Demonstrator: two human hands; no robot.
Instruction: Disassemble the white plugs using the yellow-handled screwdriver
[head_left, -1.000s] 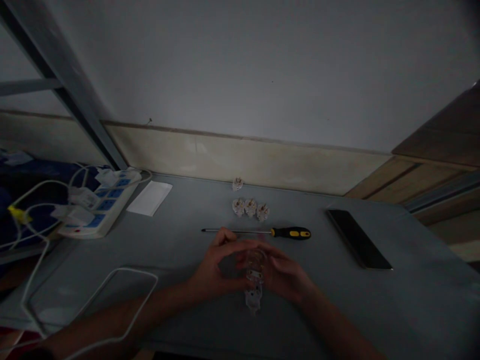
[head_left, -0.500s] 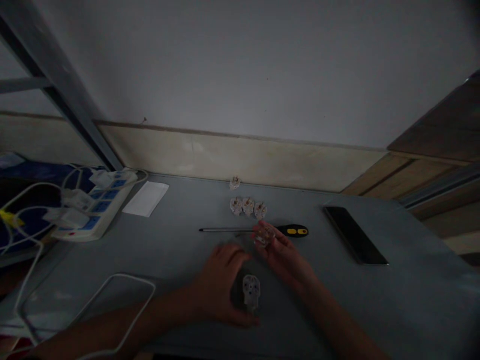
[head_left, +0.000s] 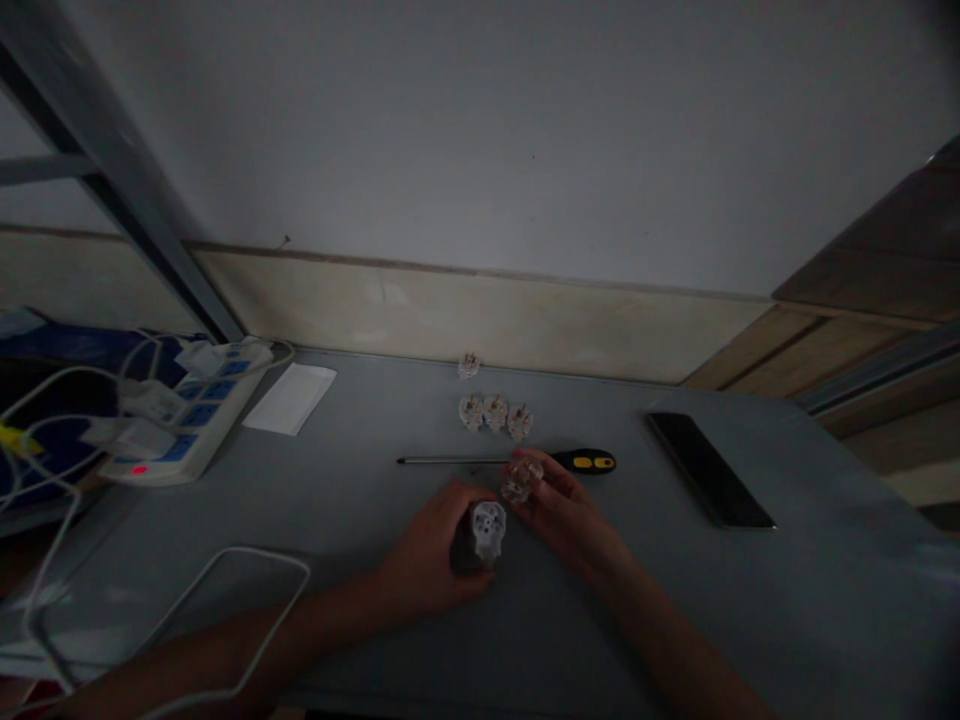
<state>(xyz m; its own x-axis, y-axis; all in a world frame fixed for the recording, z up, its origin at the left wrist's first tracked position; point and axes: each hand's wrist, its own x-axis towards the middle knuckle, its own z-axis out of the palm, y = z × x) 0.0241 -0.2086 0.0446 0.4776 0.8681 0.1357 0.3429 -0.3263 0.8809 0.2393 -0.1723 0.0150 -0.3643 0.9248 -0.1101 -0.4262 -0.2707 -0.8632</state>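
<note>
My left hand is closed around a white plug housing, thumb below it and fingers above; its face with small holes is turned up. In my right hand a clear plastic plug core with coppery metal parts is pinched between thumb and fingers. The two pieces are close together but apart. Behind them lies a screwdriver with a black and yellow handle, its shaft partly hidden by my right hand. Three similar plug cores stand in a row farther back, and another single plug core is near the wall.
A dark phone lies on the grey table at the right. On the left are a white power strip with plugs and cables, and a folded white paper. A white cable loops over my left forearm. The wall borders the table's back.
My left hand has closed on the white plug housing and moved it up and slightly left, nearer the right hand. The clear plug core has shifted slightly and turned in my right hand.
</note>
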